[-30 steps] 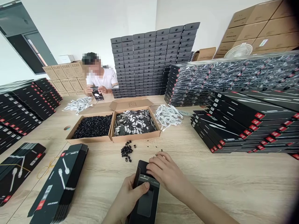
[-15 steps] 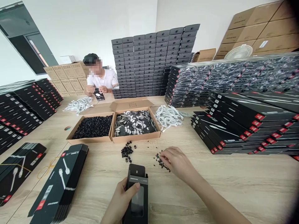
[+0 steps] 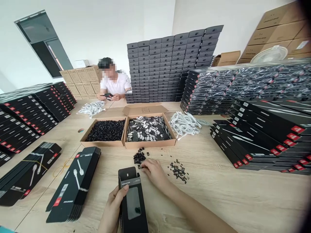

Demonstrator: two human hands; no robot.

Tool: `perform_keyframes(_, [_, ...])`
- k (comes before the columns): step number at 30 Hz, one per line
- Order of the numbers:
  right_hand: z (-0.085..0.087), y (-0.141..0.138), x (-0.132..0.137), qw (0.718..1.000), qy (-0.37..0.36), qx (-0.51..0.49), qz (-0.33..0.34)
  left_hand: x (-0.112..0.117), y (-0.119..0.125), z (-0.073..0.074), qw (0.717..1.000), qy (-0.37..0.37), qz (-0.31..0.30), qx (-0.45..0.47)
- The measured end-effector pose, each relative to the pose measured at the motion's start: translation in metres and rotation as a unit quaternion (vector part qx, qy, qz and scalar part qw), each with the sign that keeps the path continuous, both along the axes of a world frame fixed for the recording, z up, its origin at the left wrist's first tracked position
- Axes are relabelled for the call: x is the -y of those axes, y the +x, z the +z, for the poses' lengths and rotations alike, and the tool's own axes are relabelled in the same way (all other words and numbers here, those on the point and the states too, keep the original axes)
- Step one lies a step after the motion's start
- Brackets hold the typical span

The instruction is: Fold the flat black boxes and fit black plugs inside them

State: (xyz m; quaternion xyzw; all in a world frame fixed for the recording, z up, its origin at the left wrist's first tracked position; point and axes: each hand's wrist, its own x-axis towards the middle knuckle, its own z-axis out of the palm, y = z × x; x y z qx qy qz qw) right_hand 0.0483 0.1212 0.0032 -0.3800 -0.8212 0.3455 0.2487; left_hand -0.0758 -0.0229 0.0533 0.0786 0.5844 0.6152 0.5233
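Left hand (image 3: 112, 207): yours, low at the near edge of the table, thumb across the front of a black window box (image 3: 133, 200), fingers wrapped behind it; closed firmly on the box.

Box: tilted, top end leaning away from you, tab standing up at the top, clear window in the front. A dark speck shows at the window; too small to tell what it is.

Right hand (image 3: 153, 171): yours, just beside the box, not touching it. Fingers (image 3: 145, 165) loosely curled and pointing down at the tabletop. You cannot tell whether they have hold of a piece.

Nearest parts: a small heap of black plastic pieces (image 3: 139, 158) just beyond your fingertips. A looser scatter of black pieces (image 3: 178, 171) lies to the right of your hand.

Trays: two open cardboard trays side by side beyond the heap. The left one is full of black pieces (image 3: 105, 130), the right one of black-and-white printed discs (image 3: 147, 128).

Table: light wood table (image 3: 209, 197), carrying bundled white cables (image 3: 184, 124) and stacks of flat black box sleeves (image 3: 74, 184).

Far side: a co-worker (image 3: 113, 81) sits across the table, both hands on a small black item (image 3: 108, 95).

Behind: a tall wall of stacked black boxes (image 3: 155, 68), with cardboard cartons (image 3: 279, 32) to the right.
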Motion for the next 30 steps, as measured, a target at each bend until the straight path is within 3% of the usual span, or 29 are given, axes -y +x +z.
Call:
perform_keyframes(3, [0.002,0.003,-0.005,0.997,-0.05,-0.06,0.005,-0.002,0.003,0.003,0.999,0.036,-0.021,-0.018])
perform_keyframes(6, [0.015,0.018,-0.005,0.988,-0.103,-0.116,-0.004,-0.007,0.008,0.002,0.996,0.075,-0.029,-0.038])
perform_keyframes(9, [0.039,0.038,-0.001,0.971,-0.167,-0.166,-0.041,-0.014,0.014,0.003,0.991,0.107,-0.033,-0.072])
perform_keyframes(12, [0.065,0.056,0.007,0.936,-0.261,-0.224,-0.083,-0.022,0.021,0.007,0.983,0.144,-0.06,-0.094])
perform_keyframes(17, [0.1,0.073,0.025,0.9,-0.334,-0.28,-0.033,-0.029,0.038,0.018,0.97,0.2,-0.057,-0.122])
perform_keyframes(20, [0.114,0.074,0.035,0.897,-0.316,-0.31,0.009,-0.029,0.047,0.023,0.964,0.216,-0.059,-0.143])
perform_keyframes(24, [0.125,0.07,0.043,0.931,-0.232,-0.281,0.037,-0.026,0.055,0.024,0.954,0.216,-0.06,-0.197])
perform_keyframes(27, [0.127,0.066,0.046,0.959,-0.167,-0.231,0.009,-0.024,0.057,0.024,0.948,0.211,-0.051,-0.233])
perform_keyframes(30, [0.125,0.064,0.049,0.969,-0.132,-0.205,-0.037,-0.021,0.059,0.026,0.949,0.191,-0.042,-0.248])
